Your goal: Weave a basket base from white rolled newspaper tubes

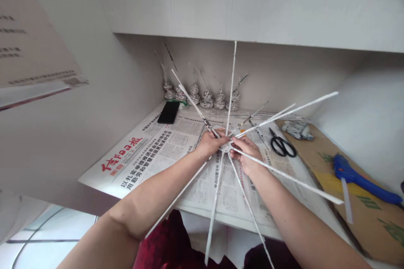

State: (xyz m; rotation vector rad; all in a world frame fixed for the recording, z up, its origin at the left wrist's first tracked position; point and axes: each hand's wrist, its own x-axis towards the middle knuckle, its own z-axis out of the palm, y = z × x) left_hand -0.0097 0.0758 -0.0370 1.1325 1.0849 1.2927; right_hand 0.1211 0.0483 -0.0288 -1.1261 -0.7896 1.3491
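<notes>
Several white paper rods (290, 175) are fanning out from a small woven hub (225, 148), which I'm holding above the middle of the newspaper (148, 155), between the near and far edges of the surface (233, 219). In the head view, my left hand (211, 143) is pinching the hub's left side between thumb and fingers; my right hand (248, 153) is pinching its right side, the lower fingers curling partly out of sight.

I'm judging that uneven pressure could be the main trouble: if one pinch is slackening, the rounds could loosen and the rods lose their spacing. The lower rods are reaching past the near edge toward my clothing (170, 243), so one could be catching there and creasing if I'm leaning in. Toward the right edge, one rod tip is appearing close to the glue gun (353, 174); I can't tell whether they're touching, but turning the hub could snag it. The scissors (284, 145) are lying inward of that edge, another possible catch.
</notes>
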